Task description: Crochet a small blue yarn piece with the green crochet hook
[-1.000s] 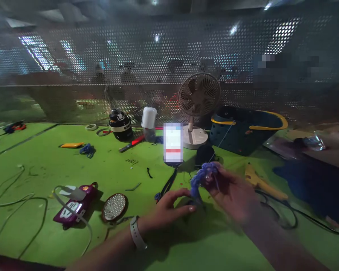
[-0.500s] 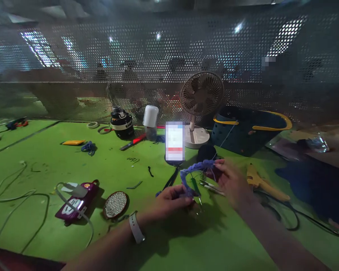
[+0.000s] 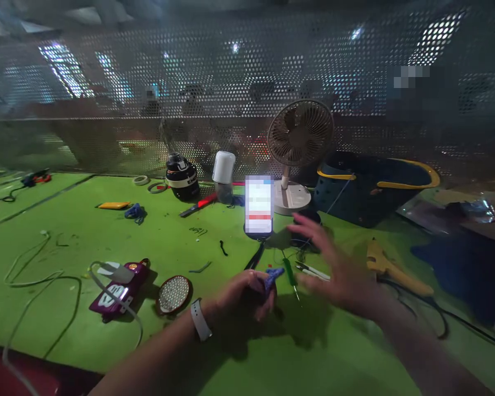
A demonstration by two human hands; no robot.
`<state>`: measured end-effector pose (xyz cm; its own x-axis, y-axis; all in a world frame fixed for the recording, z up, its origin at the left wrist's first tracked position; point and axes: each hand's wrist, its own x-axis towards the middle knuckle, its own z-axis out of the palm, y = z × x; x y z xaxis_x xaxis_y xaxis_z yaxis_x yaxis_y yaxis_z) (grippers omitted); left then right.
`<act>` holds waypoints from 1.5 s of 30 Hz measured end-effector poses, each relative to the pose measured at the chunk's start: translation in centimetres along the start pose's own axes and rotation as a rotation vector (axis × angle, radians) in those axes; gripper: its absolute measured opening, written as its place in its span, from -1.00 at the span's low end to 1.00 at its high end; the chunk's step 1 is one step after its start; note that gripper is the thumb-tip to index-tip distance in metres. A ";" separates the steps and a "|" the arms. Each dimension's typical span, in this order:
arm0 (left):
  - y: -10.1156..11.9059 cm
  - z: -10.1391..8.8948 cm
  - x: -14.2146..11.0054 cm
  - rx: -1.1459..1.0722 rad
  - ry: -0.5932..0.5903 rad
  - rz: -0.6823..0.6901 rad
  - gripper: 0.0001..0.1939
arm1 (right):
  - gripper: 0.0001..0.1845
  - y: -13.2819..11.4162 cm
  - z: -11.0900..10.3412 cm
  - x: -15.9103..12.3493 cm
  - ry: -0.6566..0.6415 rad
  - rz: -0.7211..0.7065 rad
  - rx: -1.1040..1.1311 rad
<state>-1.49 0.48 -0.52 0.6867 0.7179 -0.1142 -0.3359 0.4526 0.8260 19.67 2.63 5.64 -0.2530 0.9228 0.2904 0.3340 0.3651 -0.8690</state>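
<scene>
My left hand (image 3: 249, 291), with a white band (image 3: 200, 320) on the wrist, is closed around a blue-purple crocheted strip (image 3: 273, 279). Only a short part of the strip sticks out between thumb and fingers; the rest is hidden in the hand. My right hand (image 3: 334, 269) hovers to the right with its fingers spread, holding nothing, a little blurred. Between the hands a green-handled tool with a thin metal tip (image 3: 289, 271) lies on the table, with white sticks (image 3: 313, 270) beside it. A dark ball, seemingly yarn (image 3: 307, 225), sits behind my right hand's fingers.
A lit phone (image 3: 259, 206) stands upright ahead, before a white fan (image 3: 300, 135). A dark basket with yellow handles (image 3: 355, 192) stands behind on the right, a yellow glue gun (image 3: 396, 269) nearer. Leftward lie a purple power bank (image 3: 121, 289), a round studded disc (image 3: 174, 295) and loose cables.
My right hand has let go of the strip's end and opened. The strip, stretched between both hands before, is now bunched in my left hand.
</scene>
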 end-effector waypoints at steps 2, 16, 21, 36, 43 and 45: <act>-0.3 0.2 -0.1 -0.045 -0.023 -0.020 -0.70 | -0.41 -0.1 0.7 -0.3 -0.291 -0.036 0.037; 1.8 0.4 -0.3 0.656 0.380 0.459 -0.63 | -0.64 0.6 2.1 0.7 -0.175 0.418 0.370; 1.0 0.1 0.1 0.399 0.303 0.220 -0.76 | -0.68 0.6 1.7 0.5 -0.226 0.552 0.433; 1.9 -0.9 -0.7 0.158 0.078 0.094 -0.79 | -0.65 0.0 2.3 0.1 -0.214 0.485 0.351; 3.1 -1.4 -1.0 0.338 0.049 0.038 -0.65 | -0.67 -0.3 1.9 0.0 -0.158 0.525 0.458; 3.4 -1.4 -1.0 0.493 0.051 -0.025 -0.63 | -0.67 -0.4 1.8 0.0 -0.137 0.547 0.475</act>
<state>-4.22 2.06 1.68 0.6540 0.7407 -0.1537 0.0337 0.1744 0.9841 17.89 2.25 5.26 -0.2845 0.9229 -0.2595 0.0238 -0.2638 -0.9643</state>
